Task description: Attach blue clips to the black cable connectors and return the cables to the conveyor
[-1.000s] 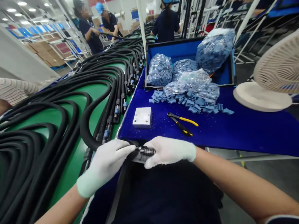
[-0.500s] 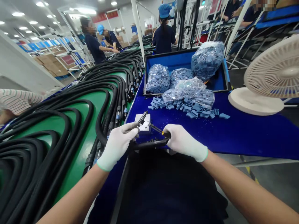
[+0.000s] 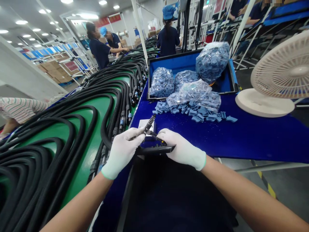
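In white gloves, both my hands work close together at the table's near edge. My left hand [image 3: 125, 149] is closed on a slim dark part with a ribbed, spring-like end [image 3: 151, 121], which points up and away. My right hand [image 3: 182, 148] grips the pliers [image 3: 154, 134], their handles mostly hidden by the glove. The pliers' jaws meet the dark part just beside my left fingertips; whether they bite on it is too small to tell. Below them lies a long black plastic piece [image 3: 156, 150] with an angled right end. Behind the ribbed end is a pale metal block [image 3: 143, 123].
Black hoses [image 3: 106, 106] curve over the green table [image 3: 82, 120] to my left. Loose blue clips [image 3: 198, 114] and bagged ones [image 3: 161, 82] lie ahead, by a blue bin [image 3: 184, 58]. A fan [image 3: 282, 71] stands right. Several people are nearby.
My right hand has picked up the pliers from the table and brought them left to the ribbed part. My left hand has lifted that part upward, tilting it; the black piece now shows below.
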Tool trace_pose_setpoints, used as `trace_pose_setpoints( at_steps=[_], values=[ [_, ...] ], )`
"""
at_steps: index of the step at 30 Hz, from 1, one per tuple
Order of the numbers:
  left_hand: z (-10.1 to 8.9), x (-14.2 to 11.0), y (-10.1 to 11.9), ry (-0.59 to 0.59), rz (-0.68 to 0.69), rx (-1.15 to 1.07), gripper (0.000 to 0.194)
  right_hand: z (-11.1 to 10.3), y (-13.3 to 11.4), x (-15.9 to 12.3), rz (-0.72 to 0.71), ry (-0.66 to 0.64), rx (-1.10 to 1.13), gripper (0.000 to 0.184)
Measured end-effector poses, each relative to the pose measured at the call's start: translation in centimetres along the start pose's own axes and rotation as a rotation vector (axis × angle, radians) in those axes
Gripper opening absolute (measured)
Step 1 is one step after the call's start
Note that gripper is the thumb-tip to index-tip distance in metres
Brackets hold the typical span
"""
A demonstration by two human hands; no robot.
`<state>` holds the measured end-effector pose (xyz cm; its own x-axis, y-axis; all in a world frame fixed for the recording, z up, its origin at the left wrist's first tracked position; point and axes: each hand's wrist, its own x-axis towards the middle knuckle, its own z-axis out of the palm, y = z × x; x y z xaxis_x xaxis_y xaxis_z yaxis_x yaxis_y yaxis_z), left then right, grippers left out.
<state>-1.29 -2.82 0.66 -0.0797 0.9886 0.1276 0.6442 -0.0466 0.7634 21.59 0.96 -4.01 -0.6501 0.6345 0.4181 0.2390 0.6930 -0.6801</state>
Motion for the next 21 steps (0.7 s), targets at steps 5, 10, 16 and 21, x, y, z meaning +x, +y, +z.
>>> trace_pose_setpoints(
  at_steps=[5,10,16,21],
  values=[
    [-0.7,3.4,-0.3,-0.196,0.068,-0.059,0.052,0.4,0.2,-0.1,0.158,-0.018,-0.107,0.017],
    [0.0,6.1,0.5,-0.293,0.071,-0.125,0.054,0.2,0.3,0.1,0.302,0.022,-0.023,0.016],
    [0.3,5.6,1.1,-0.166,0.102,0.066,0.042,1.8,2.7,0.7,0.282,0.039,-0.133,0.012],
    [0.7,5.6,1.4,-0.174,0.127,0.071,0.043,2.1,3.6,0.7,0.293,0.052,-0.138,0.010]
  ],
)
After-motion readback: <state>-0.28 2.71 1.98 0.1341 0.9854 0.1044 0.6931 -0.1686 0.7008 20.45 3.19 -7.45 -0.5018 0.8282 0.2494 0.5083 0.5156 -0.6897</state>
